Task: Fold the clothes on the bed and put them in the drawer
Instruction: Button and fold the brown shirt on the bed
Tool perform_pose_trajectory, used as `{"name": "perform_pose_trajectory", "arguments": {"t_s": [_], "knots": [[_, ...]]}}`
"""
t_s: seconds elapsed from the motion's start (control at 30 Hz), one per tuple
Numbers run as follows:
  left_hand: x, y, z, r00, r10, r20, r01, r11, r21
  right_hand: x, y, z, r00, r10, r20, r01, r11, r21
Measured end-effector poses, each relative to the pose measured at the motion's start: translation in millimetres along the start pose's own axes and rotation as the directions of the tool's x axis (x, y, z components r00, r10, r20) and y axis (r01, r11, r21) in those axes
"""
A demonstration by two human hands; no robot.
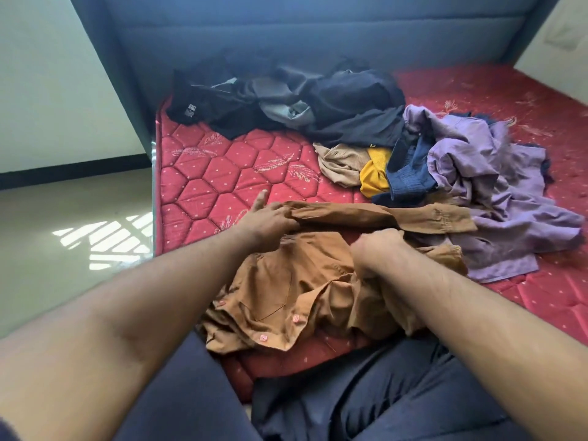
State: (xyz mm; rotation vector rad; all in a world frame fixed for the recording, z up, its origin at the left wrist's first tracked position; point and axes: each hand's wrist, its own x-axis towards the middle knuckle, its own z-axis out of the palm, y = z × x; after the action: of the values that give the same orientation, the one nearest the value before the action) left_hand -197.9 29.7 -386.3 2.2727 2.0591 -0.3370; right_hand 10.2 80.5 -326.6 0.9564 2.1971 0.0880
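Red quilted bed [203,186] | brown shirt [296,291] crumpled at near edge | left hand [270,219] pinches its sleeve; right hand [378,246] bunches the body, grip closed | risk: uneven pull twists sleeve; purple garment [496,198] touching may drag.

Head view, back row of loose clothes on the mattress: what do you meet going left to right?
black garment with a white label → grey garment → tan garment → yellow garment → purple shirt
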Motion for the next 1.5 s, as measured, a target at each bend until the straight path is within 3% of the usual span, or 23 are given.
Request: {"name": "perform_pose_trajectory", "arguments": {"t_s": [0.07,0.13,0.23,0.3,0.4,0.5,0.63,0.67,0.8,0.9,0.97,1.07,1.1,1.17,1.23,1.33,1.37,1.4,1.43,1.5], "knots": [[13,10,-1,0.996,0.086,0.021,-0.078,0.961,-0.264,6,-6,0,0.974,-0.107,-0.202,0.163,0.945,0.283],[21,18,3,0.983,0.122,0.137,-0.059,0.918,-0.392,10,-10,13,0.97,-0.097,-0.225,0.203,0.833,0.515],[24,15,5,0.959,0.119,0.257,-0.037,0.952,-0.303,15,-9,42,0.997,-0.067,-0.046,0.081,0.895,0.439],[22,11,2,0.958,0.108,0.265,-0.031,0.96,-0.277,12,-6,51,0.999,-0.036,-0.028,0.045,0.901,0.432],[23,12,2,0.957,0.129,0.26,-0.025,0.929,-0.369,10,-11,52,0.999,-0.03,-0.041,0.045,0.902,0.428],[23,12,1,0.975,0.122,0.187,-0.018,0.878,-0.478,5,-14,47,0.979,0.03,-0.201,0.088,0.827,0.555],[16,4,-18,0.984,0.12,0.135,-0.028,0.84,-0.542,-2,8,19,0.864,0.211,-0.457,0.213,0.67,0.711],[16,2,-22,0.984,0.119,0.134,-0.026,0.834,-0.551,-3,14,10,0.866,0.182,-0.466,0.275,0.605,0.747],[22,-1,-57,0.985,0.144,-0.093,-0.171,0.827,-0.536,-26,34,-47,0.864,-0.018,-0.503,0.459,0.438,0.773],[11,-5,-100,0.966,0.081,-0.247,-0.206,0.818,-0.537,-44,49,-87,0.874,-0.087,-0.479,0.468,0.416,0.779],[-3,-21,-134,0.91,-0.02,-0.415,-0.246,0.78,-0.576,-52,64,-111,0.856,-0.024,-0.516,0.474,0.434,0.766],[-32,-52,-199,0.814,-0.262,-0.518,-0.282,0.601,-0.748,-63,83,-150,0.73,0.108,-0.675,0.512,0.568,0.644],[-44,-58,-230,0.795,-0.288,-0.533,-0.312,0.561,-0.767,-69,85,-166,0.64,0.131,-0.757,0.557,0.599,0.575],[-64,-63,-286,0.776,-0.268,-0.571,-0.37,0.539,-0.757,-78,86,-191,0.369,0.188,-0.91,0.679,0.615,0.402],[-85,-62,-330,0.767,-0.213,-0.605,-0.432,0.525,-0.733,-86,84,-207,0.14,0.27,-0.953,0.757,0.591,0.278],[-108,-60,-372,0.77,-0.182,-0.611,-0.475,0.476,-0.74,-90,75,-210,0.017,0.347,-0.938,0.737,0.629,0.246],[-113,-60,-382,0.786,-0.174,-0.593,-0.455,0.486,-0.746,-86,74,-208,0.013,0.349,-0.937,0.684,0.68,0.263],[-115,-61,-389,0.809,-0.157,-0.566,-0.424,0.51,-0.748,-85,71,-205,0.052,0.354,-0.934,0.677,0.675,0.293],[-117,-64,-395,0.827,-0.13,-0.547,-0.403,0.543,-0.737,-84,66,-205,0.126,0.354,-0.927,0.705,0.625,0.334],[-119,-68,-399,0.858,-0.069,-0.508,-0.375,0.59,-0.715,-90,50,-205,0.358,0.312,-0.88,0.789,0.402,0.464]]}}
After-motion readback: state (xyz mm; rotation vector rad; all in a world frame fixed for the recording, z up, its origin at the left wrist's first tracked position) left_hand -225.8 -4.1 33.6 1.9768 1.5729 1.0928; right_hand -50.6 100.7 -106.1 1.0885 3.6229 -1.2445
